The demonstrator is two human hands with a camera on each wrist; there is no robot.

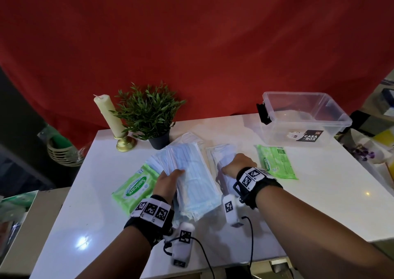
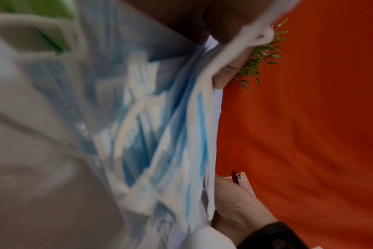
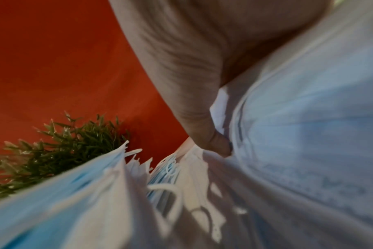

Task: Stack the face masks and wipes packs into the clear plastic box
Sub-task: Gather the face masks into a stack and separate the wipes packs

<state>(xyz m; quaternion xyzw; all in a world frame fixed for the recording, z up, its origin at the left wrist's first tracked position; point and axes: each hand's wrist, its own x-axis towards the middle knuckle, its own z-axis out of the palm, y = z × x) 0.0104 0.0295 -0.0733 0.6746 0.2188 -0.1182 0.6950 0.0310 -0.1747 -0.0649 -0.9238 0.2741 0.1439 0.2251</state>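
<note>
A thick stack of light blue face masks [image 1: 193, 178] lies tilted at the table's middle. My left hand [image 1: 170, 177] grips its left edge, thumb on top. In the left wrist view the masks [image 2: 160, 134] fill the frame and a fingertip [image 2: 224, 75] curls round their edge. My right hand [image 1: 235, 164] grips a second pile of masks [image 1: 222, 154] just to the right; its thumb [image 3: 204, 131] presses into the masks [image 3: 309, 134]. One green wipes pack [image 1: 136, 185] lies left of my left hand, another wipes pack [image 1: 276, 164] right of my right hand. The clear plastic box [image 1: 339, 116] stands open at the back right.
A potted green plant [image 1: 149, 112] and a cream candle [image 1: 108, 114] on a gold holder stand at the table's back left. A red cloth hangs behind. Clutter sits off both sides of the white table [image 1: 319, 204].
</note>
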